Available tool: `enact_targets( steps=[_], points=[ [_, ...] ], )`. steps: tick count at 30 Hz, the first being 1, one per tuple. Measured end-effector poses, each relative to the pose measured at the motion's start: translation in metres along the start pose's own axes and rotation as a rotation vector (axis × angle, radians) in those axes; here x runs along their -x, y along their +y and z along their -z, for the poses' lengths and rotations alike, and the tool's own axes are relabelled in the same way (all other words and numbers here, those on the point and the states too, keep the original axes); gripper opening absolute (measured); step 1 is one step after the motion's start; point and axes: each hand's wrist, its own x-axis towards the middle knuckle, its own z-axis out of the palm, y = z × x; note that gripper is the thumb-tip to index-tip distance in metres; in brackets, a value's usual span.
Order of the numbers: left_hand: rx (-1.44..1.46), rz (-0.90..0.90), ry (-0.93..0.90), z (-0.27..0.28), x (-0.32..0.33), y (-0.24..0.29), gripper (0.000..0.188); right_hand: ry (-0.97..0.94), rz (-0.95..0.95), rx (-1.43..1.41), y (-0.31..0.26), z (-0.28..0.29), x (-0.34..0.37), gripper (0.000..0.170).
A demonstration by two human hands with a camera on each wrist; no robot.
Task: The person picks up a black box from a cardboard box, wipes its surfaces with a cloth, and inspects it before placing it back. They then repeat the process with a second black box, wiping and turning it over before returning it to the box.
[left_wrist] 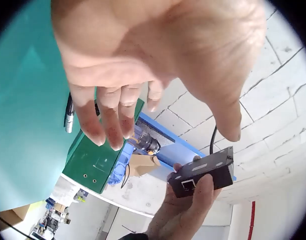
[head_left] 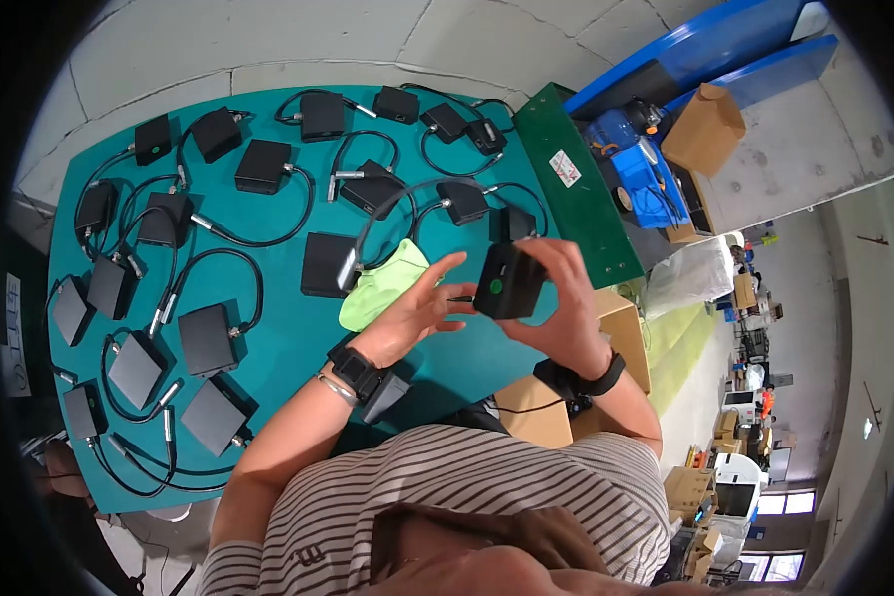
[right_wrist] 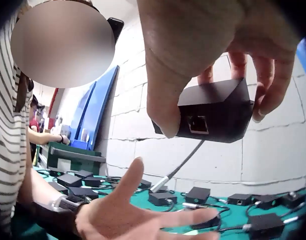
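Observation:
My right hand (head_left: 564, 313) grips a small black box (head_left: 508, 282) above the table, thumb on one side and fingers on the other. A green round sticker shows on the box in the head view. The right wrist view shows a rectangular port in the side of the box (right_wrist: 220, 112), and a grey cable hangs below it. Beside the box, my left hand (head_left: 417, 320) has its fingers spread and holds nothing; in the left wrist view a gap parts this hand (left_wrist: 158, 55) from the box (left_wrist: 203, 172). A light green cloth (head_left: 382, 288) lies behind the left hand.
Several black boxes (head_left: 262, 166) with short cables and metal connectors cover the teal table (head_left: 298, 397). A green metal case (head_left: 576, 189) stands at its right end, with a blue tray (head_left: 651, 189) and cardboard boxes (head_left: 703, 129) beyond. Another person's arm (right_wrist: 43, 137) shows in the right wrist view.

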Motion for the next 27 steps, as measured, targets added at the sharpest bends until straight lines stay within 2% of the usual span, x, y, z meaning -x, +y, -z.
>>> enact_targets(
  steps=[2, 6, 8, 9, 10, 12, 13, 14, 16, 17, 18, 20, 22, 24, 25, 26, 27],
  points=[
    [0.055, -0.009, 0.023, -0.001, 0.003, 0.004, 0.089, -0.12, -0.092, -0.124, 0.008, -0.016, 0.005, 0.073],
    [0.005, -0.015, 0.079, -0.003, -0.003, 0.0, 0.082, -0.179, -0.061, -0.108, 0.025, -0.049, 0.014, 0.077],
    [-0.072, 0.129, 0.131, 0.004, -0.001, -0.004, 0.073, -0.244, -0.027, -0.331, 0.035, -0.054, 0.012, 0.081],
    [-0.099, 0.12, 0.145, 0.002, 0.0, -0.001, 0.062, -0.289, -0.148, -0.525, 0.044, -0.054, 0.013, 0.066],
    [-0.095, 0.113, 0.159, 0.001, 0.0, 0.0, 0.062, -0.302, -0.141, -0.532, 0.054, -0.058, 0.013, 0.066],
    [-0.156, 0.187, 0.185, 0.001, 0.001, 0.002, 0.059, -0.24, -0.464, -1.006, 0.077, -0.07, 0.01, 0.043],
    [-0.152, 0.169, 0.203, 0.0, 0.001, 0.002, 0.056, -0.335, -0.342, -0.923, 0.089, -0.076, 0.007, 0.03],
    [-0.149, 0.156, 0.22, 0.002, 0.002, 0.001, 0.056, -0.354, -0.33, -0.928, 0.098, -0.079, 0.008, 0.03],
    [-0.136, 0.135, 0.243, 0.005, 0.002, 0.0, 0.058, -0.702, -0.605, -1.089, 0.101, -0.082, -0.002, 0.043],
    [-0.13, 0.121, 0.261, 0.003, 0.002, 0.0, 0.058, -0.8, -0.583, -1.138, 0.107, -0.089, -0.002, 0.053],
    [-0.151, 0.118, 0.286, 0.0, 0.002, 0.004, 0.058, -0.822, -0.575, -1.137, 0.109, -0.096, -0.002, 0.053],
    [-0.17, 0.111, 0.33, -0.003, 0.003, 0.005, 0.058, -0.779, -0.428, -1.389, 0.112, -0.111, -0.001, 0.057],
    [-0.117, 0.107, 0.369, -0.004, 0.002, 0.003, 0.056, -0.804, -0.427, -1.481, 0.115, -0.123, -0.001, 0.061],
    [-0.132, 0.09, 0.394, -0.006, 0.002, 0.005, 0.052, -0.753, -0.485, -1.6, 0.117, -0.127, 0.004, 0.063],
    [-0.106, 0.073, 0.364, -0.005, 0.001, 0.005, 0.052, -0.744, -0.532, -1.589, 0.12, -0.128, 0.007, 0.071],
    [-0.08, 0.057, 0.331, -0.005, 0.001, 0.004, 0.053, -0.748, -0.534, -1.596, 0.123, -0.129, 0.008, 0.071],
    [-0.091, 0.058, 0.345, -0.007, 0.0, 0.004, 0.051, -0.792, -0.454, -1.59, 0.126, -0.128, 0.007, 0.075]
  ],
)
